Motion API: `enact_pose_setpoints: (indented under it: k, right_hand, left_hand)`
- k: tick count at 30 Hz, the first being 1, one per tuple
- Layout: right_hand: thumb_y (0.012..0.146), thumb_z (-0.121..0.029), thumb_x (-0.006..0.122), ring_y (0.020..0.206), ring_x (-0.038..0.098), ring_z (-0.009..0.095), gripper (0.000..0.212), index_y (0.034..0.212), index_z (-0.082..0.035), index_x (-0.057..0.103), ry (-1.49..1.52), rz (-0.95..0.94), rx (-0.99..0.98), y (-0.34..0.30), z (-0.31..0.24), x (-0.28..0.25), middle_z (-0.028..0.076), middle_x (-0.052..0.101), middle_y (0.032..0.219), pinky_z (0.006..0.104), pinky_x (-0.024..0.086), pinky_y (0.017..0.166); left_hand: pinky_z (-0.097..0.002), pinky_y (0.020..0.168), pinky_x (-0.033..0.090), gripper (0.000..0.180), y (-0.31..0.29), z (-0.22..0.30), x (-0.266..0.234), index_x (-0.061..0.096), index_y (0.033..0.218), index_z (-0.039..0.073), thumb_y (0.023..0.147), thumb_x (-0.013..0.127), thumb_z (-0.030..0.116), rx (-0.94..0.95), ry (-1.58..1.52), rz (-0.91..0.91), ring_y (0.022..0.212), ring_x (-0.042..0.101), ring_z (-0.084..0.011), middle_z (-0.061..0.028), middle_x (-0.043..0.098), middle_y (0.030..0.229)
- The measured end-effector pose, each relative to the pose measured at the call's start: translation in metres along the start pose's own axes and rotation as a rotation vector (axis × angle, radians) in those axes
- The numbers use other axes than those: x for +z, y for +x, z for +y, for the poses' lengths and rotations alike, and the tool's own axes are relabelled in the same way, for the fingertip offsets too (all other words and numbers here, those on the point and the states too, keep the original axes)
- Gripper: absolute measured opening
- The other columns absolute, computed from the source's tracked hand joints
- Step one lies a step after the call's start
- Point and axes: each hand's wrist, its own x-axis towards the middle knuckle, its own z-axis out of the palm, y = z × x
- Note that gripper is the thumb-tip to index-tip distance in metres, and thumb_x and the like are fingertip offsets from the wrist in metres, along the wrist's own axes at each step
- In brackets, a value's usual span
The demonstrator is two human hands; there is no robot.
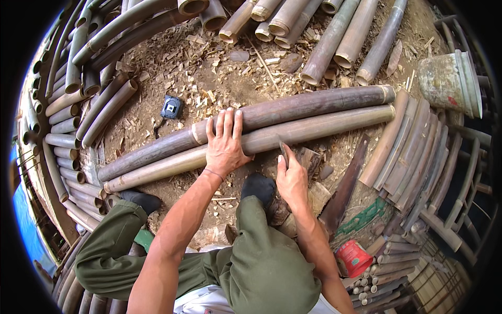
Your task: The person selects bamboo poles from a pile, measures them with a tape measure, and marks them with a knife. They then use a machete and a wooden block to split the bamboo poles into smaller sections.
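Two long bamboo poles lie side by side across the ground before me, a darker far pole (319, 102) and a paler near pole (324, 123). My left hand (225, 146) rests flat over both, fingers stretched out and thumb toward the right. Close to the near pole's front side, my right hand (292, 178) is closed around a thin, dark, pointed tool (284, 152). Its tip reaches the near pole; most of it is hidden in the fist, so its kind is unclear. A hand saw (346, 186) with a dark blade lies right of that hand.
A tape measure (171, 107) sits on the chip-strewn ground beyond the poles. Cut bamboo pieces (413, 146) are stacked at the right, near a dirty bucket (451, 83). A red container (353, 258) stands lower right. More bamboo (327, 42) lies along the far side.
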Motion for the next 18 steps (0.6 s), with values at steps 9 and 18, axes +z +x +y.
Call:
enact_pose_setpoints:
  k: [9, 18]
  right_hand:
    - [0.100, -0.017, 0.048, 0.091, 0.066, 0.046, 0.041, 0.136, 0.001, 0.051, -0.066, -0.131, 0.159, -0.054, 0.033, -0.020, 0.031, 0.067, 0.093, 0.0500, 0.052, 0.081]
    - [0.093, -0.012, 0.051, 0.077, 0.062, 0.020, 0.034, 0.123, 0.003, 0.054, -0.040, -0.087, 0.454, -0.108, 0.042, -0.086, 0.015, 0.060, 0.084, 0.0406, 0.053, 0.070]
  left_hand:
    - [-0.0562, 0.118, 0.015, 0.130, -0.007, 0.001, 0.002, 0.028, 0.152, 0.003, 0.047, 0.089, 0.052, -0.013, -0.018, -0.040, 0.142, 0.030, -0.0349, -0.0183, 0.035, 0.151]
    - [-0.0559, 0.118, 0.015, 0.127, 0.000, -0.002, -0.003, 0.029, 0.151, 0.003, 0.049, 0.087, 0.053, -0.013, 0.005, -0.012, 0.144, 0.029, -0.0346, -0.0174, 0.035, 0.151]
